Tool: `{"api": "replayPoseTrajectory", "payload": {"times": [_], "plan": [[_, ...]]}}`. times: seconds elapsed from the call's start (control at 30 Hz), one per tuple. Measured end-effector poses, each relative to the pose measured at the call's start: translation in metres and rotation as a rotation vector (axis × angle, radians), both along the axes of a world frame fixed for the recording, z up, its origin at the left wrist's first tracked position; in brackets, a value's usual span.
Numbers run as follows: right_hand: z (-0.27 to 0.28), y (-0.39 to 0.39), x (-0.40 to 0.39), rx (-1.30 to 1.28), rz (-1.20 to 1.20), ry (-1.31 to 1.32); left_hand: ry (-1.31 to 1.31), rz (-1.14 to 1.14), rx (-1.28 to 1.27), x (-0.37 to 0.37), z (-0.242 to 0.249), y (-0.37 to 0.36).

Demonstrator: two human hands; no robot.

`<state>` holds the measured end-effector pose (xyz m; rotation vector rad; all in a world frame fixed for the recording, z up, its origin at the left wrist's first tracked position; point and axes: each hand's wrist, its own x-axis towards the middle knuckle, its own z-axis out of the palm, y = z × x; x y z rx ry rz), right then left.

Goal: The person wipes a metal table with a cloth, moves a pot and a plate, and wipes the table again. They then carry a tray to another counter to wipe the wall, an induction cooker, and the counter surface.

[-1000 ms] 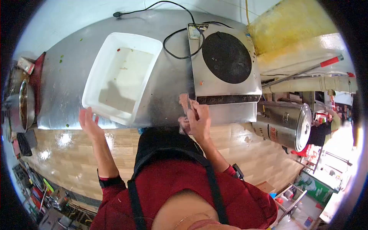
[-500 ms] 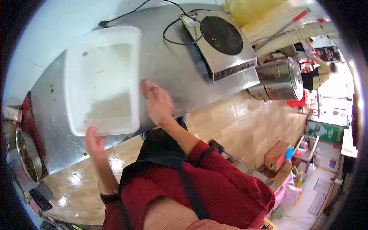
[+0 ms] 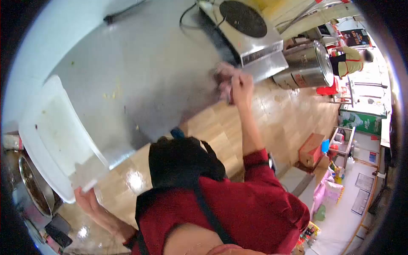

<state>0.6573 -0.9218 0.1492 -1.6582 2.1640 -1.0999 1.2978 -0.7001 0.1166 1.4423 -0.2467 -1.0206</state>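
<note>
My left hand (image 3: 87,202) is closed on the near rim of a white plastic tub (image 3: 57,131). The tub sits at the left end of the steel table, tilted in view, with small food bits on its bottom. My right hand (image 3: 241,87) grips a crumpled, pinkish-brown cloth (image 3: 223,76) at the table's front edge, close to the induction cooker's corner. The cloth is blurred and partly covered by my fingers. Food scraps (image 3: 112,92) lie scattered on the steel table (image 3: 148,63).
The induction cooker (image 3: 242,29) stands at the table's right end with its cord trailing. Beyond it is a large steel drum (image 3: 304,66). A metal pan (image 3: 36,185) sits at far left. Another person (image 3: 350,59) stands in the background. A cardboard box (image 3: 312,149) rests at right.
The white tub has shifted left and towards me with my left hand, baring table surface and scraps. My right hand has moved right with the cloth, towards the cooker. The view has shifted too.
</note>
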Motion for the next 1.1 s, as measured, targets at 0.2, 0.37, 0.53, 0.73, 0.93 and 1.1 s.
{"api": "replayPoseTrajectory", "payload": {"times": [0.2, 0.37, 0.53, 0.73, 0.93, 1.1], "plan": [[-0.053, 0.014, 0.03, -0.078, -0.248, 0.486, -0.745, -0.343, -0.041, -0.032, 0.045, 0.019], [-0.075, 0.052, 0.168, -0.186, -0.076, 0.472, -0.094, -0.173, -0.249, 0.009, 0.054, 0.053], [-0.066, 0.088, 0.324, -0.209, 0.174, 0.253, 0.288, 0.14, -0.136, 0.058, 0.068, 0.118], [-0.058, 0.062, 0.408, 0.034, 0.252, -0.188, 0.271, 0.15, -0.131, 0.121, 0.003, 0.175], [0.001, 0.061, 0.251, -0.03, 0.115, -1.163, 0.27, 0.248, -0.193, 0.121, 0.017, 0.227], [-0.036, 0.027, 0.068, -0.177, -0.216, 0.051, 0.391, 0.43, -0.119, 0.053, 0.058, 0.187]]}}
